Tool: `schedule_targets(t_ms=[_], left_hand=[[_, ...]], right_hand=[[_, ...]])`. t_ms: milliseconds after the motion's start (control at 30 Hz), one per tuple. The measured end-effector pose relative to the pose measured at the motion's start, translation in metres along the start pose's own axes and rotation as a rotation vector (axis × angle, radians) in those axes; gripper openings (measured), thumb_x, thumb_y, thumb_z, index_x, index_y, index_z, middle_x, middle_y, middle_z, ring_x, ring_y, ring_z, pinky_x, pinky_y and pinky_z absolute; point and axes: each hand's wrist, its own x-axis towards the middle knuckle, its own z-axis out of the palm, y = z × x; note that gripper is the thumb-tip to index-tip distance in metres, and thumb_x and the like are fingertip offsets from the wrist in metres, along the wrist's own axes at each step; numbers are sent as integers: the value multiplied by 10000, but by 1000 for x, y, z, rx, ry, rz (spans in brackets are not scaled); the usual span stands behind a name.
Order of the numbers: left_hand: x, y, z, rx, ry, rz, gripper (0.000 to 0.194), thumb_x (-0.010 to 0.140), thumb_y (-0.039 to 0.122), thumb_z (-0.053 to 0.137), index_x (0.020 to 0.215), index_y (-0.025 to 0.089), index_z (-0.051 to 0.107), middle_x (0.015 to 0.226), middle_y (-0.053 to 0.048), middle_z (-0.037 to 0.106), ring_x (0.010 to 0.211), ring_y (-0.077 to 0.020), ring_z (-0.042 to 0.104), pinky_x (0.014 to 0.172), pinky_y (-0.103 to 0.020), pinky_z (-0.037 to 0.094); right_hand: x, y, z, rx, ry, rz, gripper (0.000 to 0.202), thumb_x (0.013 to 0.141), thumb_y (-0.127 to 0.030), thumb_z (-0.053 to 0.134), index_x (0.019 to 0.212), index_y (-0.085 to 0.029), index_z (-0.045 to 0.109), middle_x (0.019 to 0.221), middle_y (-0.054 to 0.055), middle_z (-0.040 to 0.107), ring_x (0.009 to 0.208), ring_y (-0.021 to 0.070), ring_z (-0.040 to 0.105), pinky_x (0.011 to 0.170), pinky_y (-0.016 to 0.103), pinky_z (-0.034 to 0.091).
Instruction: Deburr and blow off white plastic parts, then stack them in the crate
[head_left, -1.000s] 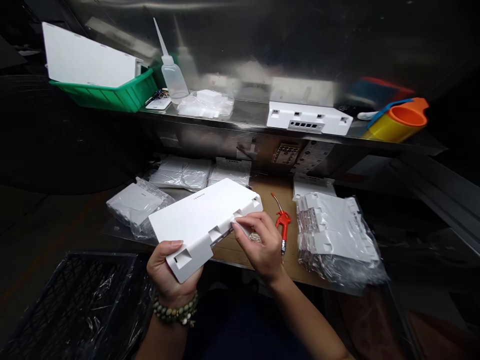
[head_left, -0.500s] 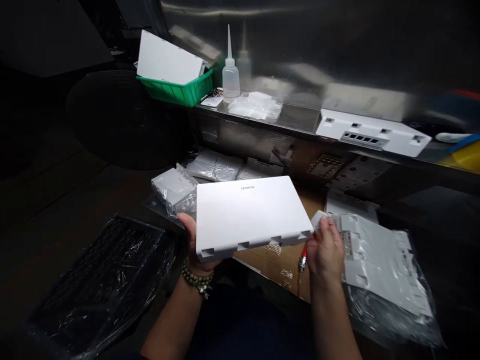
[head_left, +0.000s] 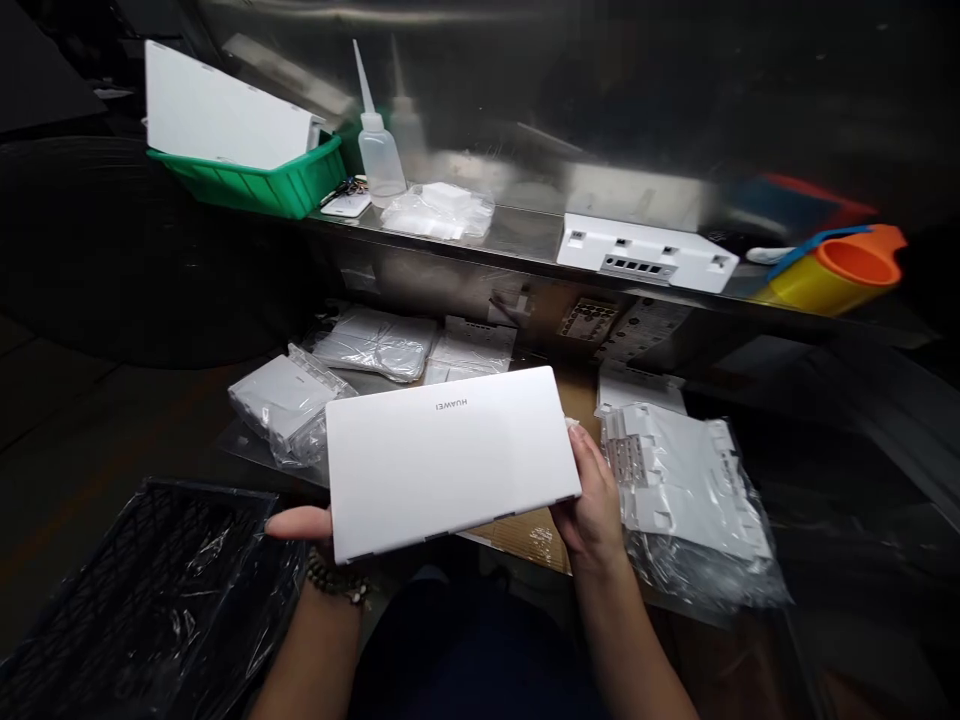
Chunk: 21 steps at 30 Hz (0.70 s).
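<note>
A white flat housing (head_left: 450, 470) with HUAWEI lettering, upside down to me, is held up in front of me over the bench. My left hand (head_left: 311, 530) supports its lower left corner from beneath, its thumb sticking out to the left and its fingers hidden behind the housing. At the right edge, my right hand (head_left: 592, 495) grips the housing, with fingers partly behind it. A small white scrap (head_left: 572, 424), maybe cloth, peeks out above that hand's fingertips. Bagged white housings (head_left: 694, 480) lie just right of my right hand.
On the metal shelf stand a green bin (head_left: 247, 185) with white panels, a squeeze bottle (head_left: 381, 160), a white ported housing (head_left: 645, 252) and a yellow-orange container (head_left: 832, 275). A wrapped black crate (head_left: 150, 600) is at lower left. More bagged parts (head_left: 285, 400) lie left on the bench.
My right hand has moved in from beside the housing onto its right edge. The housing has tilted to face me more. The view has swung right, and the red metal-tipped tool is hidden.
</note>
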Motion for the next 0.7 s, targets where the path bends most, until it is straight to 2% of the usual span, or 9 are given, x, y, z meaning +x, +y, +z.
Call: schedule_targets(t_ms=[67,100,233,300,400,467,533,600,700], left_hand=[[6,12,-11,26,-86,-32,1159,146,906,793,1126,289,742,1101,-146,771,1191,-518,629,887,-592,597],[10,18,-15,46,-100,-67,1099,205,865,842,1115,256,747,1059,-161,777,1146,-517,655,861,-603,604],[24,31,-22,204,-41,-159,732,478,601,971,1015,148,767,922,-161,789,1079,-442,710,866,-506,633],[24,30,-22,228,-37,-80,593,535,491,987,965,144,774,902,-138,793,1038,-395,733,871,-446,639],[18,26,-22,260,-134,106,415,609,391,969,908,166,791,936,-106,798,980,-334,748,831,-362,647],[11,25,-18,340,-200,170,295,615,260,959,842,152,806,908,-117,794,918,-306,749,810,-310,638],[6,25,-12,423,-280,202,239,601,198,951,787,126,819,868,-153,787,869,-309,746,820,-304,626],[4,25,-7,499,-381,277,220,637,243,940,787,122,833,859,-176,787,860,-326,749,843,-341,622],[7,23,-6,616,-571,421,211,775,323,860,903,155,849,929,-169,804,925,-336,759,881,-394,616]], right_hand=[[-1,-2,0,-13,11,-5,358,944,-537,639,1111,-227,702,971,43,778,916,223,738,770,341,617],[-1,-2,-1,-7,13,3,342,944,-531,636,1096,-229,688,947,40,774,886,219,737,748,336,613],[-2,-5,-7,-9,-10,-10,304,947,-507,642,1082,-235,633,912,20,750,751,178,707,643,296,583],[0,-7,-15,-85,20,-114,286,954,-478,653,1096,-232,626,942,24,741,798,167,704,668,278,580],[4,-15,-29,-120,105,-237,269,972,-437,649,1150,-248,579,1008,26,732,826,147,707,681,258,580],[7,-21,-36,-17,43,-135,266,989,-457,616,1160,-268,538,1043,22,735,675,120,692,538,227,543],[8,-25,-37,94,-82,34,268,985,-489,604,1114,-263,542,1037,25,745,557,111,669,417,208,490],[7,-27,-34,152,-128,114,288,963,-507,631,1037,-233,582,969,30,757,569,130,698,416,209,519],[5,-26,-29,194,-72,99,294,930,-488,687,972,-202,628,868,29,759,648,154,744,530,224,601]])
